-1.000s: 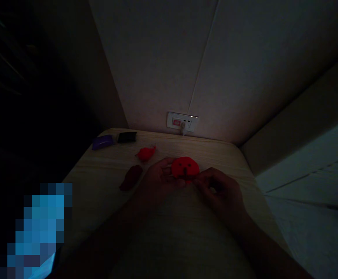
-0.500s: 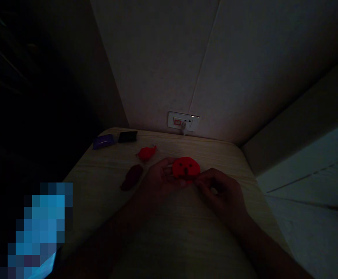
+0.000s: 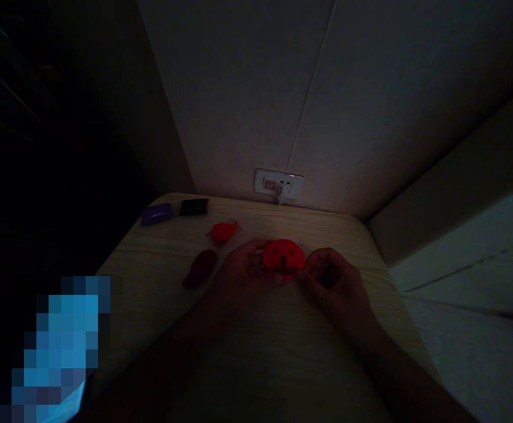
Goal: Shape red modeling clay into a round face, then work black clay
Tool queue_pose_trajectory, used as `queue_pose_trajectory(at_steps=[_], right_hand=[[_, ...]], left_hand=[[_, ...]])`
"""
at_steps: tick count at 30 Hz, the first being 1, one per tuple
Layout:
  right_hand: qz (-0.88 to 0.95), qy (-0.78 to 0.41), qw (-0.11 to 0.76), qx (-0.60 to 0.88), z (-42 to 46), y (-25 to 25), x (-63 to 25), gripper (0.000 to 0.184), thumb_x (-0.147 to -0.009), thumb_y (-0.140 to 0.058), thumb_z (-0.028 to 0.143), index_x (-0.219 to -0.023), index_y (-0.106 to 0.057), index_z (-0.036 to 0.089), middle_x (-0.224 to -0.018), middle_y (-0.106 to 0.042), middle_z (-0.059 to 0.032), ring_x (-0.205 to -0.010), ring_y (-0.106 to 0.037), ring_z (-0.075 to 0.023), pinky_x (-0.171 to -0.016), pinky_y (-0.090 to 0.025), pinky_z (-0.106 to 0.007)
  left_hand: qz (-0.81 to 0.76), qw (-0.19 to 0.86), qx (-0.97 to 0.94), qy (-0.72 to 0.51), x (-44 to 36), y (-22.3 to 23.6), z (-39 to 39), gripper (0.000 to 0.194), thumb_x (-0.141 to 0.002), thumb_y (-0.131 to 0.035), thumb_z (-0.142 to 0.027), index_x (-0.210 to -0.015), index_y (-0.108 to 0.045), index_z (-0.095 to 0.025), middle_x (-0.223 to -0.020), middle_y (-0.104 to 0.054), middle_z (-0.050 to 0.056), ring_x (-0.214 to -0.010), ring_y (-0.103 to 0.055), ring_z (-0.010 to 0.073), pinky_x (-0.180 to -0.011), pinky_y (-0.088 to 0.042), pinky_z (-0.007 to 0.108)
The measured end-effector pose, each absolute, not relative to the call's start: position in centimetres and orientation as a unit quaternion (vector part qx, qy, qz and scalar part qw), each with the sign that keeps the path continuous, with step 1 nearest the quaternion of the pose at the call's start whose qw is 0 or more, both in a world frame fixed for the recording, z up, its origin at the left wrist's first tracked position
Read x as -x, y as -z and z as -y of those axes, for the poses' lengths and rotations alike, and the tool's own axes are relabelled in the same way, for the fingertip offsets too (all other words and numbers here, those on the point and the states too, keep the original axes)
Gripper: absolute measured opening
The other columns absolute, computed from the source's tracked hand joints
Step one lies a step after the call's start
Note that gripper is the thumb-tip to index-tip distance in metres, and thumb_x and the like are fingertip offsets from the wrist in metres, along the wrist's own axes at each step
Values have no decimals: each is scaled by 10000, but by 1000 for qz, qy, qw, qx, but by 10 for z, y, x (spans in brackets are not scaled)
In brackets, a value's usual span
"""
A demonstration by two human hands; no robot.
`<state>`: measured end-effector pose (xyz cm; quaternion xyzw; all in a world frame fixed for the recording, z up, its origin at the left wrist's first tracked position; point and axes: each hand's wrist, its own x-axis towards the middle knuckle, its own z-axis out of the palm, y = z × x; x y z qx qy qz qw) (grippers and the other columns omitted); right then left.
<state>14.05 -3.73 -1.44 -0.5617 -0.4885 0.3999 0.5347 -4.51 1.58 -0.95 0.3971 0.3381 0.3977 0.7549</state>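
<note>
A flat, round red clay face (image 3: 284,251) with two dark eyes, a dark nose and a dark mouth line is held up just above the table. My left hand (image 3: 250,270) grips it from the left, with the thumb along its lower front edge and fingers behind. At the lower right edge, my right hand (image 3: 333,276) is closed, its thumb tip touching the clay by the end of the mouth line. Whether a thin dark strand is also pinched there is too dim to tell.
On the wooden table (image 3: 256,358) lie a red packet (image 3: 223,233), a dark red lump (image 3: 200,268), a purple packet (image 3: 157,214) and a black packet (image 3: 194,207). A wall socket (image 3: 278,183) with a plug sits behind. A glowing blurred screen (image 3: 69,335) shows at lower left.
My right hand's fingers have shifted slightly and curled in beside the clay face's right edge. The mouth line shows more plainly. My left hand has stayed nearly still.
</note>
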Motion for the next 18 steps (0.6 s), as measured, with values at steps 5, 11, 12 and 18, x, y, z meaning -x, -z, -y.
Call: queue_pose_trajectory(at_steps=[5,11,12,18], right_hand=[[438,-493,538,524,34,16,-140,361,-700,-895,308,-975,-691,196,-756,-715,-11,-495,-561,-96,-428,-433,-197],[436,-518,544,496,32,20,-143,260,-726,-885,254,-941,-752,191,-710,-722,-9,-464,-547,-75,-422,-435,-180],[434,-522,550,486,32,21,-144,246,-742,-874,269,-947,-760,197,-718,-726,-11,-466,-547,-74,-425,-436,-181],[433,-521,545,493,34,23,-144,216,-787,-847,346,-935,-800,196,-628,-691,-1,-464,-531,-74,-443,-420,-183]], left_hand=[[-342,752,-405,-392,46,8,-15,547,-633,-873,-52,-1122,-654,-160,-1070,-799,84,-947,-769,215,-821,-622,313],[-341,758,-390,-396,46,9,-15,553,-632,-879,-64,-1125,-647,-162,-1044,-801,83,-930,-773,231,-815,-628,344],[-342,756,-392,-397,46,8,-15,554,-633,-880,-69,-1127,-650,-163,-1053,-800,84,-939,-771,232,-819,-626,344],[-349,748,-397,-401,46,7,-15,540,-634,-881,-78,-1118,-658,-166,-1063,-798,89,-958,-766,233,-837,-617,343]])
